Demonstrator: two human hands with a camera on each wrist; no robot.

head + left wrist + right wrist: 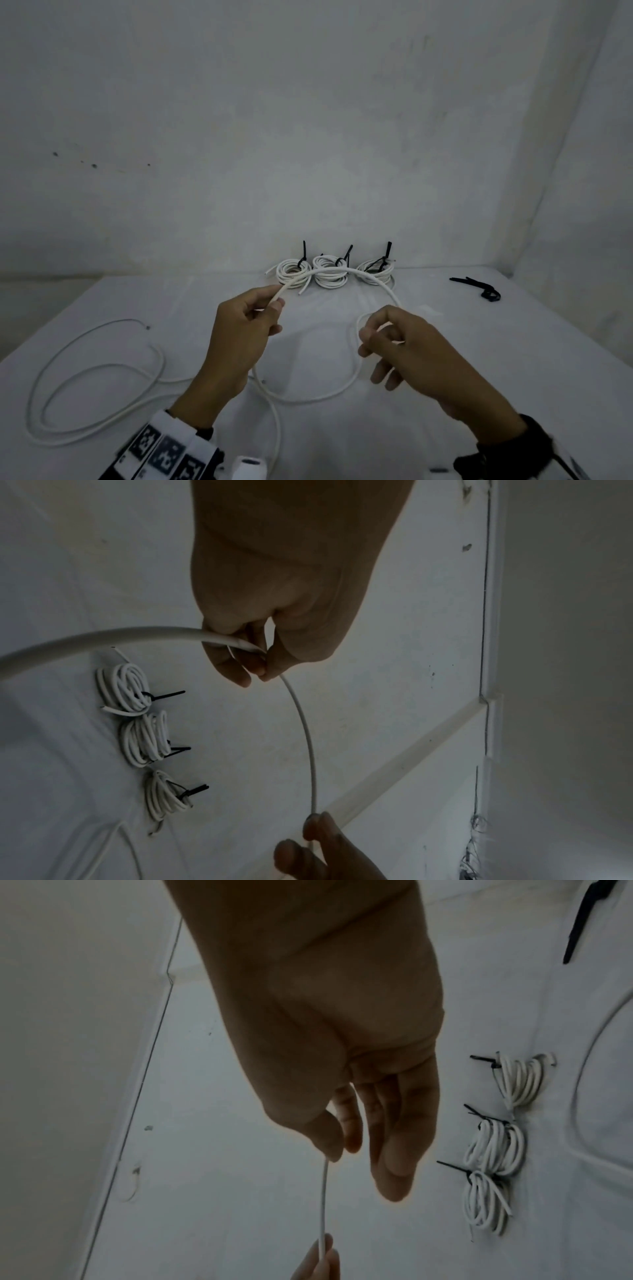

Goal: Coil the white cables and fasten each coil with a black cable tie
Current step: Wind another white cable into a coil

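Note:
A long white cable [394,294] arcs in the air between my two hands. My left hand [277,303] pinches it between thumb and fingers; the left wrist view shows that pinch [262,656] close up. My right hand [364,337] pinches the other end of the arc with thumb and forefinger, its other fingers loose, as the right wrist view shows [334,1154]. More white cable lies in loose loops [161,359] on the table to the left and below my hands. Three finished coils [330,275], each bound with a black tie, sit in a row at the back.
A small bunch of spare black cable ties [479,289] lies on the white table [479,342] at the right rear. White walls close off the back and the right side. The tied coils [147,739] lie beside the raised arc.

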